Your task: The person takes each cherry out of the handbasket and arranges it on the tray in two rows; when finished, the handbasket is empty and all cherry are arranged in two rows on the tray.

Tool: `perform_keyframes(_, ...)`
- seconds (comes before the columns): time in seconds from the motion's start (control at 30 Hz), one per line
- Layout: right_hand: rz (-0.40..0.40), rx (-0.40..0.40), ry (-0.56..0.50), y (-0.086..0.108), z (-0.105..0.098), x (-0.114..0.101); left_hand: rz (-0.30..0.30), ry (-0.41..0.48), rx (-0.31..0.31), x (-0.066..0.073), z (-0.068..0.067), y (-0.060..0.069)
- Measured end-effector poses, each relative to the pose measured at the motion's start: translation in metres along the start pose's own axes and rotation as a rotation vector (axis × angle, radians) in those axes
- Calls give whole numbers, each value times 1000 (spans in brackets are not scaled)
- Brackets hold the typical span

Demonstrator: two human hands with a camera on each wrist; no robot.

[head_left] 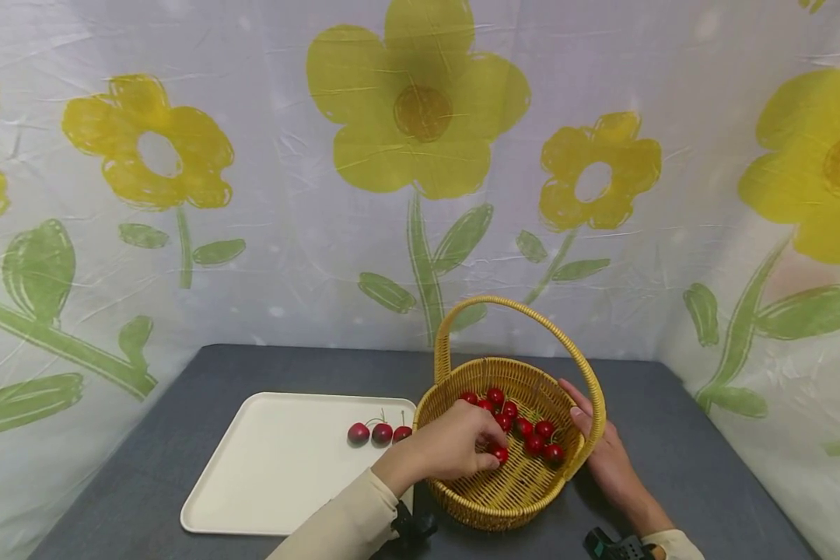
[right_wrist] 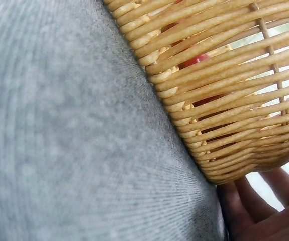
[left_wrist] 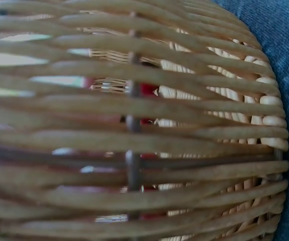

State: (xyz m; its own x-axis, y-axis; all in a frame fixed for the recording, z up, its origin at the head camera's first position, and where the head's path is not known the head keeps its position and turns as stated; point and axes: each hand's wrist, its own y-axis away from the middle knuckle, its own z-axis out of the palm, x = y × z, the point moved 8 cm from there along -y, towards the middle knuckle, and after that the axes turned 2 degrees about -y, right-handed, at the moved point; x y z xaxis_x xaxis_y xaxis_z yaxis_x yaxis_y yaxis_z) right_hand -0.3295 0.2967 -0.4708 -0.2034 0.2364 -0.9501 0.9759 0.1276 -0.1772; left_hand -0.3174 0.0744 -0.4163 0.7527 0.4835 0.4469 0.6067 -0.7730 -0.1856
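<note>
A yellow woven basket with a tall arched handle stands on the table, several red cherries lying inside it. My left hand reaches over the near left rim and pinches a cherry between thumb and fingers, low in the basket. The right hand grips the basket's right side, thumb over the rim and fingers outside. In the right wrist view its fingers lie against the wicker wall. The left wrist view is filled by the wicker wall, which hides the left hand's fingertips.
Left of the basket lies a cream tray, with three cherries in a row near its right edge. The basket and left forearm overlap the tray's right side. A flower-printed curtain hangs behind the dark grey table.
</note>
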Motion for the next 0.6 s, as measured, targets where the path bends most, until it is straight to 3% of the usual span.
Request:
perform_keyframes(0.17,-1,4,4,-1,0,0,-11,195,34,-3,-6,4)
perform_keyframes(0.4,1,5,9,0,0,1,-36,319,146,-6,-21,9)
perform_keyframes(0.6,-18,-8,-13,-1,0,0,-22,460,189,-1,-44,32)
